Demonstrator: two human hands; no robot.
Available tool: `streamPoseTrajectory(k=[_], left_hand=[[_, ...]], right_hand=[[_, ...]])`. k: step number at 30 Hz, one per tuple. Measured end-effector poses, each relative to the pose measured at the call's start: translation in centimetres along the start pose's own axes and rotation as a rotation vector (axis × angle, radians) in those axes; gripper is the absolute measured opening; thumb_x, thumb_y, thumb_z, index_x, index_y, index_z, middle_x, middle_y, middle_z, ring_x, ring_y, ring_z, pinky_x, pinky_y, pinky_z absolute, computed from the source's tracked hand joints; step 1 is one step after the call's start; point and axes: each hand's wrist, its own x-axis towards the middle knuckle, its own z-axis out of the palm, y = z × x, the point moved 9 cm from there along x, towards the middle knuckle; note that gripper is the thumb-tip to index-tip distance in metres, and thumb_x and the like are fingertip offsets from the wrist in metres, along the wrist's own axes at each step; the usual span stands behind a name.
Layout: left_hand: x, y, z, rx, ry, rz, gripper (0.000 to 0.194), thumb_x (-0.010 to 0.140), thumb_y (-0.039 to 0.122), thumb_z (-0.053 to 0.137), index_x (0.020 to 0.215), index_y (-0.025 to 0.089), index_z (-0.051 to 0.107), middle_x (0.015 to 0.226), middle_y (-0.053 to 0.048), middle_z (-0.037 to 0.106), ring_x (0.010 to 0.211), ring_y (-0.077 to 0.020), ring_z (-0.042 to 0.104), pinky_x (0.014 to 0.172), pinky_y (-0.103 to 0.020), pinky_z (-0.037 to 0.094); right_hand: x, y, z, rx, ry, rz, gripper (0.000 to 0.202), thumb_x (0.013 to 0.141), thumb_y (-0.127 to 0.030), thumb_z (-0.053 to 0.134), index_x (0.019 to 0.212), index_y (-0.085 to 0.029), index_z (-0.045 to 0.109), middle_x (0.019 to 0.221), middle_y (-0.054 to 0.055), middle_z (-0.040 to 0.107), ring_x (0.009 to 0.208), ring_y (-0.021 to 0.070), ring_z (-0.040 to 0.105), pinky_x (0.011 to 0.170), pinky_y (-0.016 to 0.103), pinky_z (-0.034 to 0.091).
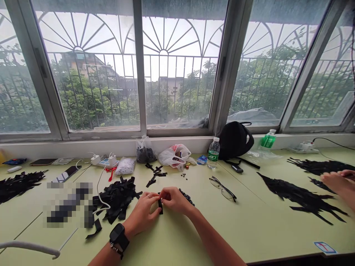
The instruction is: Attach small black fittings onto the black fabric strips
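Black fabric strip (160, 205), short and narrow, pinched upright between the fingertips of both hands just above the pale green tabletop (249, 229); left hand (144, 212) closed on its lower part from the left, thumb in front, ring on one finger, smartwatch (118, 236) at the wrist; right hand (174, 200) closed on its top end from the right, fingers curled tight. Best handled with the pinch kept close to the strip's ends and both wrists resting low, so that the limp fabric stays taut and square rather than twisting. Just behind the right hand, a small dark cluster of beads or fasteners (186, 196), too small to tell. Left of the hands, a loose pile of black strips (118, 199) with a white cable (99, 192) across it. Further right, folded glasses (223, 189), then long rows of black pieces (302, 197), and another person's hand (340, 183) at the far edge. Along the window sill, water bottle (213, 152), black bag (234, 140), white plastic bag (173, 155)
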Motion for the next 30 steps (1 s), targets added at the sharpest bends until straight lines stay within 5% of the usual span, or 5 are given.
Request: streamPoseTrajectory(k=[15,18,25,30], left_hand=[[-0.1,-0.3,0.0,0.006,0.016,-0.001,0.037,0.087,0.017,0.068,0.122,0.032,0.069,0.126,-0.003,0.068,0.119,-0.0264,0.058,0.105,-0.042,0.049],[-0.2,-0.6,0.1,0.023,0.019,-0.003,0.036,0.088,0.021,0.069,0.123,0.03,0.069,0.127,-0.005,0.068,0.118,-0.0274,0.058,0.105,-0.044,0.049],[-0.3,-0.9,0.3,0.023,0.013,-0.011,0.034,0.09,0.023,0.068,0.123,0.03,0.068,0.129,-0.005,0.067,0.121,-0.0276,0.056,0.107,-0.045,0.048],[-0.2,-0.8,0.1,0.023,0.021,-0.012,0.034,0.089,0.023,0.068,0.123,0.03,0.069,0.129,-0.005,0.067,0.12,-0.0281,0.057,0.107,-0.046,0.049]], right_hand=[[-0.3,-1.1,-0.1,-0.327,0.053,-0.023,0.019,0.076,-0.007,0.057,0.083,-0.016,0.072,0.078,0.002,0.069,0.07,0.0131,0.058,0.065,0.021,0.04],[-0.3,-0.7,-1.7,-0.447,0.124,0.007,0.014,0.079,-0.01,0.059,0.083,-0.018,0.07,0.081,0.002,0.069,0.072,0.0138,0.058,0.066,0.023,0.037],[-1.2,2.3,-9.9,-0.602,0.383,0.226,0.013,0.082,-0.011,0.059,0.082,-0.017,0.069,0.083,0.005,0.07,0.08,0.0174,0.06,0.071,0.026,0.036],[-0.8,2.4,-8.9,-0.42,0.215,0.134,0.012,0.081,-0.014,0.062,0.081,-0.018,0.074,0.086,0.005,0.07,0.079,0.0171,0.062,0.076,0.026,0.043]])
